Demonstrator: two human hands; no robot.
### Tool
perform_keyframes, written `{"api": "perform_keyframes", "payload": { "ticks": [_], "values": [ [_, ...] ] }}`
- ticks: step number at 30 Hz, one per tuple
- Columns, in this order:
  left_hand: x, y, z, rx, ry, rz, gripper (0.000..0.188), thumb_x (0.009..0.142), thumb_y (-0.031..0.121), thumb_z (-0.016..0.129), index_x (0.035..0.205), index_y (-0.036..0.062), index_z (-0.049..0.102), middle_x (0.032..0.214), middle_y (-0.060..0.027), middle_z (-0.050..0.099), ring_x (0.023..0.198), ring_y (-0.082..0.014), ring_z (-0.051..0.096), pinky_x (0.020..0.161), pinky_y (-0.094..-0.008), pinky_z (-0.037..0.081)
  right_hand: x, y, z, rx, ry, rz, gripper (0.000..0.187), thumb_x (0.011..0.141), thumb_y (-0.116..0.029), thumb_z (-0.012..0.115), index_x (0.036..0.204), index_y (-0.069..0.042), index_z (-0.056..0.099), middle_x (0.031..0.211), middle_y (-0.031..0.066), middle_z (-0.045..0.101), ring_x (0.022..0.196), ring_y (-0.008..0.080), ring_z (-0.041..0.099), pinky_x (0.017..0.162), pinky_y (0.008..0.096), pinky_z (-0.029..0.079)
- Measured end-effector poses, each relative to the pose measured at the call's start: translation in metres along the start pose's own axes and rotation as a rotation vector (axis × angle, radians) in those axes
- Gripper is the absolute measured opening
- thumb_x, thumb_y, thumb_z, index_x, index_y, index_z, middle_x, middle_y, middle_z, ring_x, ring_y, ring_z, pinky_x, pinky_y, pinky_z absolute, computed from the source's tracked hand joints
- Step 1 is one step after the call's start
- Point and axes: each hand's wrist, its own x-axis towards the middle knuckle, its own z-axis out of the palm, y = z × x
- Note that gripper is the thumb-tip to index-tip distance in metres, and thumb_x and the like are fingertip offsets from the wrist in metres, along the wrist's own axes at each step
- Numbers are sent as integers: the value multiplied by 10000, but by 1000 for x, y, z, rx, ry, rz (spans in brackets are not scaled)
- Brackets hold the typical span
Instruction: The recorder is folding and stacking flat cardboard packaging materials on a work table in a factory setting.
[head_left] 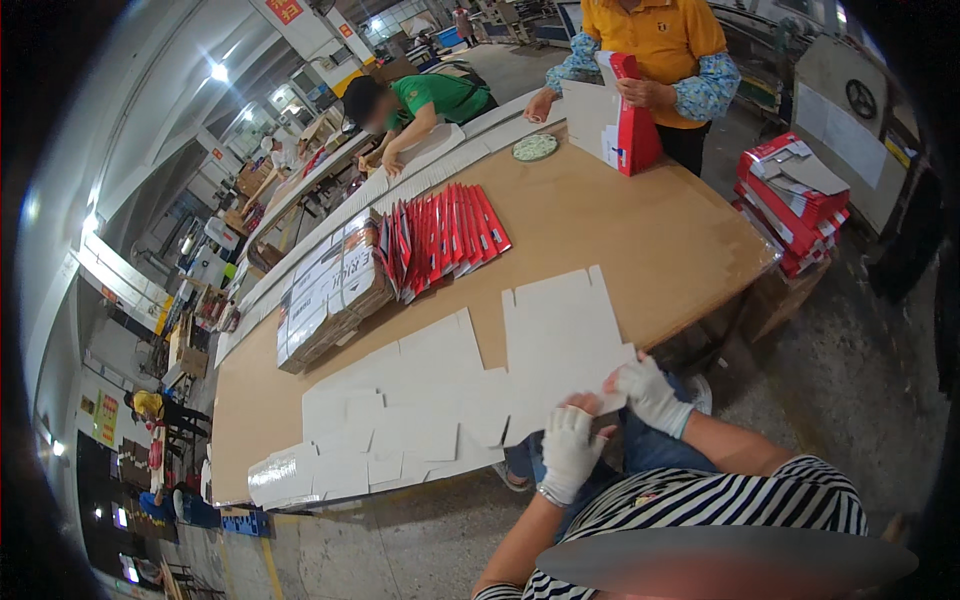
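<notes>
A flat white cardboard blank (560,330) with slits cut in its edges lies at the near right of the table and reaches over the near edge. My left hand (570,455), in a white glove with bare fingertips, bends its fingers over the blank's near edge. Beside it, my right hand (650,388), gloved the same way, pinches the near right corner. The undersides of my fingers are hidden. More white cardboard blanks (420,370) overlap to the left, some with cut flaps, along the table's near edge.
On the brown table (640,230) stand a row of red folded cartons (450,240) and a strapped white package (335,285). Across it, a person in orange (655,50) handles a red-and-white carton (635,125); another in green (440,98) leans over. Red cartons (795,190) are stacked right.
</notes>
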Motion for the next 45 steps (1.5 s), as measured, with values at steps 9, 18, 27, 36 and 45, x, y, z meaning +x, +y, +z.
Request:
{"api": "perform_keyframes", "payload": {
  "ticks": [9, 18, 27, 36, 45],
  "values": [
    [-9, -119, 1, 497, -293, -78, 705, 702, 192, 741, 1352, 145, 473, 1352, -105, 494, 1276, -338, 435, 1056, -478, 346, -30, 74, -62, 246, 30, 230, 170, 710, 17, 604, 832, -78, 674, 875, 70, 659, 935, 268, 623, 836, 369, 471],
    [29, -141, 35, -257, -172, -261, 295, 723, 123, 704, 1014, 80, 674, 1185, -66, 590, 1080, -280, 538, 919, -443, 421, -42, 117, -74, -109, -8, 217, 185, 751, -110, 597, 914, -107, 683, 990, 58, 637, 1009, 278, 573, 904, 419, 430],
    [70, -89, 50, -104, -123, -76, 362, 823, 132, 660, 1180, 93, 617, 1275, -76, 566, 1292, -323, 433, 1100, -508, 280, -4, 116, -66, 155, 99, 669, 629, 688, -158, 790, 1268, -67, 562, 983, 84, 624, 896, 245, 588, 794, 372, 464],
    [99, -74, 104, 29, -37, -267, 377, 844, 175, 638, 1199, 63, 579, 1400, -52, 479, 1374, -339, 329, 1111, -626, 115, 0, 120, -41, -4, 10, 1021, 702, 713, -133, 790, 1338, -37, 486, 1005, 97, 621, 825, 192, 602, 737, 328, 490],
    [106, -23, 114, 193, -418, 125, 864, 782, 484, 640, 1446, 26, 329, 1542, -159, 250, 1443, -361, 169, 1091, -687, 60, -34, 18, 9, 1187, 159, 1200, 308, 923, -86, 596, 1212, 17, 569, 1056, 20, 596, 954, 94, 538, 840, 240, 454]
  ]
}}
